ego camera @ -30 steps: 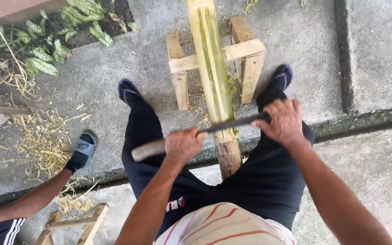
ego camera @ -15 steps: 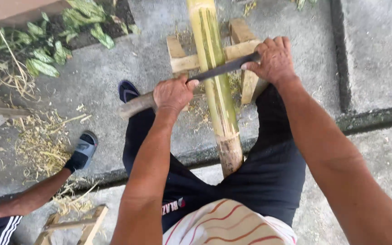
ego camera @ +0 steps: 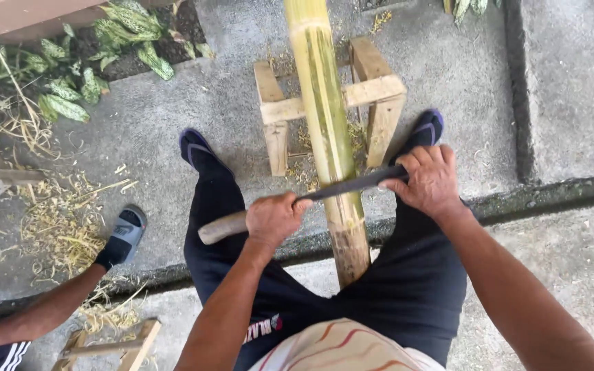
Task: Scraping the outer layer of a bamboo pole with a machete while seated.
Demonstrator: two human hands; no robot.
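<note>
Scraping step: left hand [ego camera: 274, 218] fisted on handle, right hand [ego camera: 429, 180] fingers clamped on blade [ego camera: 352, 185] tip across bamboo pole [ego camera: 330, 137]; next stroke likely needs even two-handed pressure.

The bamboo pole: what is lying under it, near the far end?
The bamboo pole rests on a wooden stand, with shavings below. The blade lies across the pole; the concrete directly beneath is hidden.

Bamboo pole [ego camera: 326, 124]: yellow-green with darker green streaks, brown at the near end. Blade [ego camera: 352, 185]: dark grey. Wooden handle [ego camera: 223, 227]: pale brown. Trousers [ego camera: 393, 288]: black. Shirt [ego camera: 342, 350]: cream, orange-striped. Leaves [ego camera: 70, 103]: green, speckled.
</note>
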